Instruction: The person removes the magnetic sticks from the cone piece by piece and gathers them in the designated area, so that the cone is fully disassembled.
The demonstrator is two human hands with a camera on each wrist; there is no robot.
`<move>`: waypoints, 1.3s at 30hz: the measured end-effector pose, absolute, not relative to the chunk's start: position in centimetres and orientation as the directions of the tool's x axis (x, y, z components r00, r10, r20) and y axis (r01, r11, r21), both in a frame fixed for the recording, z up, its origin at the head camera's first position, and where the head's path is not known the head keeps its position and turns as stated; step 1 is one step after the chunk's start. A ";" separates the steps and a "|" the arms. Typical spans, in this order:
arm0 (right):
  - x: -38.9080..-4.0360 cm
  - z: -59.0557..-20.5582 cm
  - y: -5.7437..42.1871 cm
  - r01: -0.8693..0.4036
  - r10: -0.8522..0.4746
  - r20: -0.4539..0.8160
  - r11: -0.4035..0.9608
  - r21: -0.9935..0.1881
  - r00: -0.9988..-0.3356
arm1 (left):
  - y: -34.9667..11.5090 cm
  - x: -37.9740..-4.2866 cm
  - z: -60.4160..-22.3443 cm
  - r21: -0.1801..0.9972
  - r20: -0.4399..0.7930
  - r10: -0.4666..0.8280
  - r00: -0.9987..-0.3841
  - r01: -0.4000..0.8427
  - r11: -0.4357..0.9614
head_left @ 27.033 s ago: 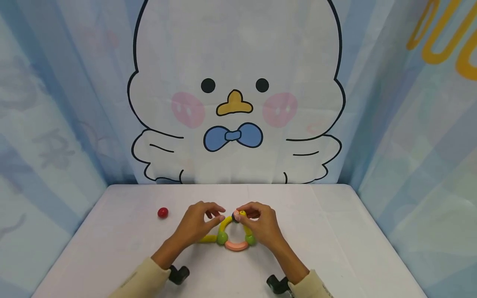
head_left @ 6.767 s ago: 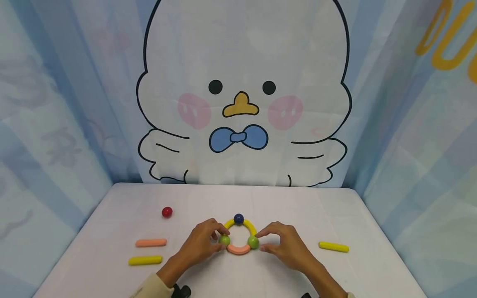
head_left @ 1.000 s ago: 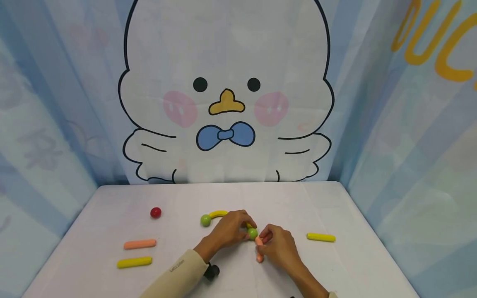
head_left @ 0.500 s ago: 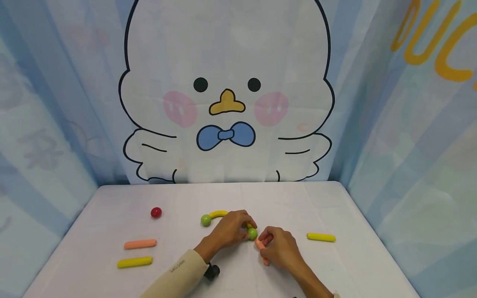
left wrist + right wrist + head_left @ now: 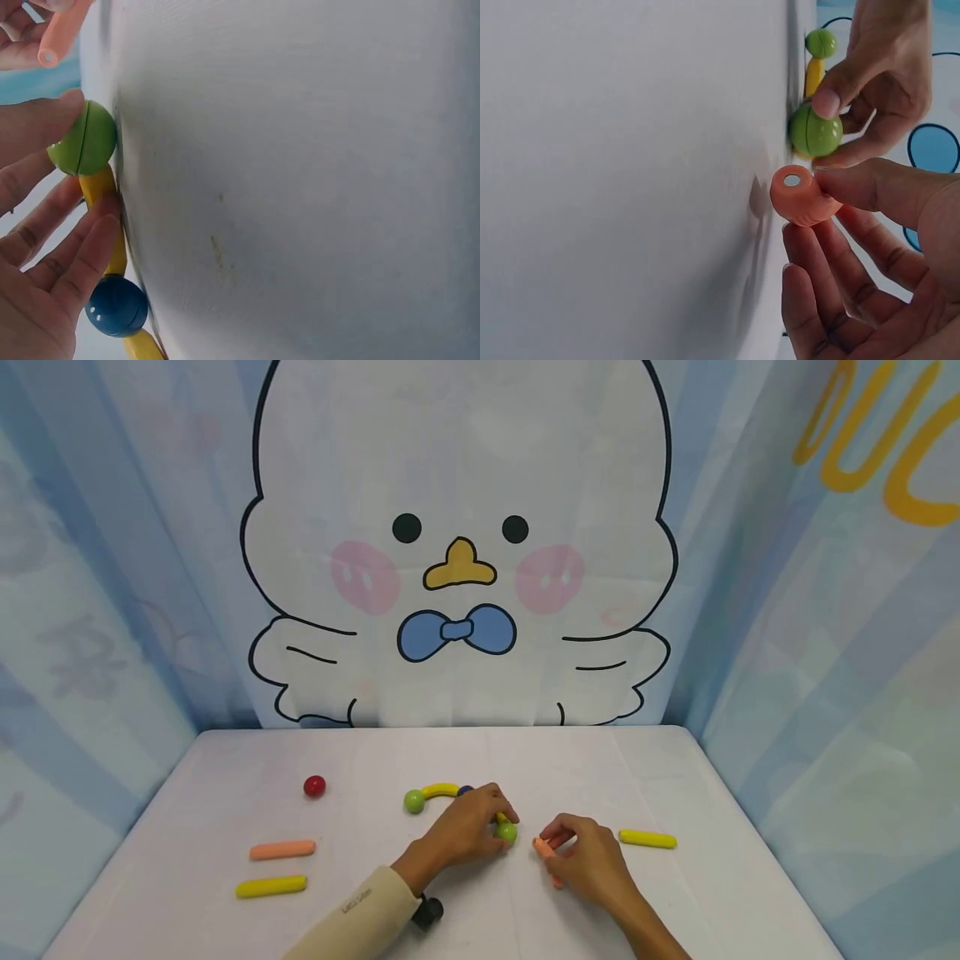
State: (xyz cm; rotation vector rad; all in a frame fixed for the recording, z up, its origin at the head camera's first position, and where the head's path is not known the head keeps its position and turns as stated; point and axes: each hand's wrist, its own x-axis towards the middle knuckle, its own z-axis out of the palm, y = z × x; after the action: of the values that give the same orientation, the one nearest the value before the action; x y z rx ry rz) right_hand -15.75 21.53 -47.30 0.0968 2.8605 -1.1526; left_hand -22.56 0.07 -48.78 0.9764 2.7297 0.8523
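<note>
My left hand (image 5: 468, 822) pinches the near end of an open chain. Its thumb lies on a green ball (image 5: 96, 139), and its fingers are at the yellow curved rod (image 5: 103, 187) joined to that ball. Farther along come a dark blue ball (image 5: 118, 306), a second yellow curved rod (image 5: 440, 790) and another green ball (image 5: 414, 802). My right hand (image 5: 588, 856) pinches a salmon-coloured curved rod (image 5: 802, 196) between thumb and fingers. A silvery dot marks its end. A gap separates this rod from the nearer green ball.
A red ball (image 5: 314, 787) lies at the back left of the white table (image 5: 360, 756). Below it are a straight salmon rod (image 5: 282, 850) and a straight yellow rod (image 5: 271, 887). Another straight yellow rod (image 5: 647, 839) lies right of my right hand.
The ring seen earlier has been opened out. Over the last second, my right hand pulled the salmon curved rod off the green ball and moved right; my left hand stayed nearly still.
</note>
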 end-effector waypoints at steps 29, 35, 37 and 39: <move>-15.6 -47.5 28.6 0.156 0.212 0.044 0.829 -0.537 -0.976 | -0.8 -21.9 -48.7 0.481 0.086 0.635 -0.768 0.590 0.648; -15.7 -47.8 28.5 0.171 0.217 0.029 0.838 -0.519 -0.976 | -1.0 -21.6 -48.5 0.454 0.086 0.637 -0.766 0.600 0.659; -15.6 -47.9 28.5 0.158 0.211 0.046 0.844 -0.512 -0.976 | -1.0 -21.5 -48.5 0.439 0.089 0.635 -0.768 0.602 0.667; -15.6 -48.0 28.5 0.143 0.205 0.068 0.851 -0.505 -0.976 | -1.2 -21.4 -48.5 0.437 0.089 0.629 -0.772 0.598 0.672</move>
State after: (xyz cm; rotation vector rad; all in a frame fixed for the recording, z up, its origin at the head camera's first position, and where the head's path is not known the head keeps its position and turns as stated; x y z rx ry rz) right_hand -15.61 28.51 -48.03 0.2960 3.1368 -0.8407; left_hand -21.36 -1.16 -48.54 1.0319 2.8086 0.6967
